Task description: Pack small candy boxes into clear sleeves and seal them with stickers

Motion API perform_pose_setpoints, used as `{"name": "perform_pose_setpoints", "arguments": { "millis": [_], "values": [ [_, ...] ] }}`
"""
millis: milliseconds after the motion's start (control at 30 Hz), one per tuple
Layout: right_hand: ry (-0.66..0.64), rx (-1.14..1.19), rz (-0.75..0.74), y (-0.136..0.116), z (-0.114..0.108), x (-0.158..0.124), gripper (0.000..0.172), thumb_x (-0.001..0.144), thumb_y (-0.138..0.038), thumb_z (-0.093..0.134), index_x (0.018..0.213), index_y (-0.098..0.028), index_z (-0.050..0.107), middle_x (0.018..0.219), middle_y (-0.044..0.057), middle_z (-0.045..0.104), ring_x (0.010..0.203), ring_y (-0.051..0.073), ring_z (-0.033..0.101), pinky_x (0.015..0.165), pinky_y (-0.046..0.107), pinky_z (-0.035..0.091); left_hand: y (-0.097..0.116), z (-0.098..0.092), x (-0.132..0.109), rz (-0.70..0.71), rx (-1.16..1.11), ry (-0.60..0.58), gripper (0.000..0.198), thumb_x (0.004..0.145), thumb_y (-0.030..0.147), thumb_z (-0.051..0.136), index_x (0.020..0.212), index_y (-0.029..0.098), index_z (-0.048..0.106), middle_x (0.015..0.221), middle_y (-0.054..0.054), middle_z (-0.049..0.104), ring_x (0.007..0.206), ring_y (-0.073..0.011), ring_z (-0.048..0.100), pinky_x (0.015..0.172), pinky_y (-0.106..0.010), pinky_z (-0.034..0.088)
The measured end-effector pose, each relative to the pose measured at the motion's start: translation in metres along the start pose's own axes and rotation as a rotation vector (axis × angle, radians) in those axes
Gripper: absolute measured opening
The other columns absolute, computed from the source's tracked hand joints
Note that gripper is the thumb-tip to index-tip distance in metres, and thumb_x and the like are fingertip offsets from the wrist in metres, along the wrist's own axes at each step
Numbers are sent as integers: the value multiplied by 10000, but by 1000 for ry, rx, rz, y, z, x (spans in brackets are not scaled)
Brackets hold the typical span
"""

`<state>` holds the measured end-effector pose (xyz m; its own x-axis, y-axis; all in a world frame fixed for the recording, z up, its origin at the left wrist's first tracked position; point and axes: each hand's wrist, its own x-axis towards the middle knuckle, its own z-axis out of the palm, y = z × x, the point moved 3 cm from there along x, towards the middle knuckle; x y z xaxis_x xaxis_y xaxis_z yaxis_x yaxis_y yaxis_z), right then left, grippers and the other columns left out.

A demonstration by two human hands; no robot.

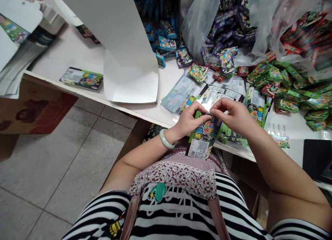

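My left hand (188,121), a pale green bangle on its wrist, pinches the upper edge of a black-and-green printed packet (203,136). My right hand (232,114) pinches at the same edge, its fingertips almost touching those of the left. The packet hangs over the table's front edge, above my lap, with a white label panel at its lower end. Whatever lies right between the fingertips is too small to make out. More flat printed packets (256,107) and clear plastic sleeves (176,91) lie on the table under and beyond my hands.
Small candy boxes in blue (166,43), purple (227,32), red (293,48) and green (287,81) are heaped at the back, some in clear plastic bags (201,25). A curved white sheet (129,67) stands left. A dark flat object (316,157) sits far right.
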<state>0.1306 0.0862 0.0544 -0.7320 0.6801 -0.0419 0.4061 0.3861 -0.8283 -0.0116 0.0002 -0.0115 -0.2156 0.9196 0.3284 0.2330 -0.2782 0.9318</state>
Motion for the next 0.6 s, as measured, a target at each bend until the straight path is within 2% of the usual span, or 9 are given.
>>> {"name": "perform_pose_setpoints", "arguments": {
  "millis": [100,167,267,367,433,500,533,600],
  "values": [
    [17,-1,19,3,0,0,245,840,-438,677,779,-204,636,748,24,670,675,150,561,651,310,427,0,2,-2,46,14,27,215,882,359,743,884,216,584,849,3,639,807,-135,610,754,-292,498],
    [-38,85,80,10,1,3,257,799,-447,719,779,-207,628,757,18,668,672,144,552,646,307,431,2,2,-3,81,27,36,212,886,352,731,904,218,568,862,1,628,823,-137,608,767,-296,502],
    [-197,348,259,23,6,9,318,684,-433,814,810,-213,623,747,-4,655,675,135,559,627,284,444,5,2,-7,79,46,24,264,881,357,723,1026,223,548,951,-19,628,893,-153,621,810,-310,517],
    [-376,558,475,31,14,11,323,625,-393,838,788,-205,632,708,-16,635,641,124,562,594,264,453,7,4,-14,3,72,-65,399,851,389,751,1139,220,531,1068,-51,633,996,-192,631,875,-344,530],
    [-458,629,559,30,18,10,286,624,-380,822,747,-197,640,686,-11,634,610,119,559,577,263,456,11,1,-20,-62,48,-128,379,868,435,734,1113,219,542,1001,-35,637,924,-183,637,807,-331,547],
    [-483,677,551,27,18,8,273,621,-371,820,752,-195,658,698,-2,653,623,125,579,605,270,476,20,-13,-24,-78,2,-143,337,916,493,670,1082,226,550,903,-10,623,797,-152,625,690,-295,548],
    [-469,685,516,27,16,7,280,621,-373,829,775,-197,673,728,4,671,654,133,599,633,277,489,28,-25,-24,-46,5,-116,332,933,517,644,1083,235,553,888,-5,621,763,-143,619,658,-285,546],
    [-389,654,432,30,8,4,324,640,-406,852,854,-212,705,821,19,709,752,155,638,696,292,505,50,-63,-22,97,115,32,322,940,526,640,1111,266,556,942,-6,636,796,-143,635,689,-291,563]
  ]
}}
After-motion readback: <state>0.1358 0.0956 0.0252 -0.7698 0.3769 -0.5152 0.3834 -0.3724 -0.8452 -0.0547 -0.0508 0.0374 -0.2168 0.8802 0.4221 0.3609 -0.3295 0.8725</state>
